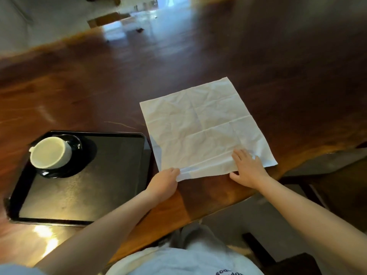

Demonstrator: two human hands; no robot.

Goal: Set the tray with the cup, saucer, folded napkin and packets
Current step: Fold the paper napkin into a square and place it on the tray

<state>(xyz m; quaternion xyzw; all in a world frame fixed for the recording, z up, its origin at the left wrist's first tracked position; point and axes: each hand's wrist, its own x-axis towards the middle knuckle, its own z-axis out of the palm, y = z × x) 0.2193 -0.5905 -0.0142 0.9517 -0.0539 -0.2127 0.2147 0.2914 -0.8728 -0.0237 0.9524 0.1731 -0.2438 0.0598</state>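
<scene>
Far to the left of both hands, a black rectangular tray with a raised rim sits on the dark, glossy wooden tabletop. In the tray's far left corner is a white cup, upright and looking empty. It stands on a dark, shiny saucer, with its small handle pointing left.

Just right of the tray, the person's left hand reaches in from below. Its fingers are closed on the near left corner of the napkin, pinching the edge so that it lifts slightly off the wood.

The napkin spreads up and away from the fingers of both hands. It is a pale white square, opened out flat and turned a little askew. It is crumpled all over and crossed by old fold lines that divide it into quarters. A shallow ridge runs across its near part between the two hands. Its left edge lies just beside the tray's right rim.

The right hand lies on the napkin's near edge toward the right corner. Its fingers are straight and spread, pressing the paper down without gripping, and the thumb rests on the bare wood just below the edge.
</scene>
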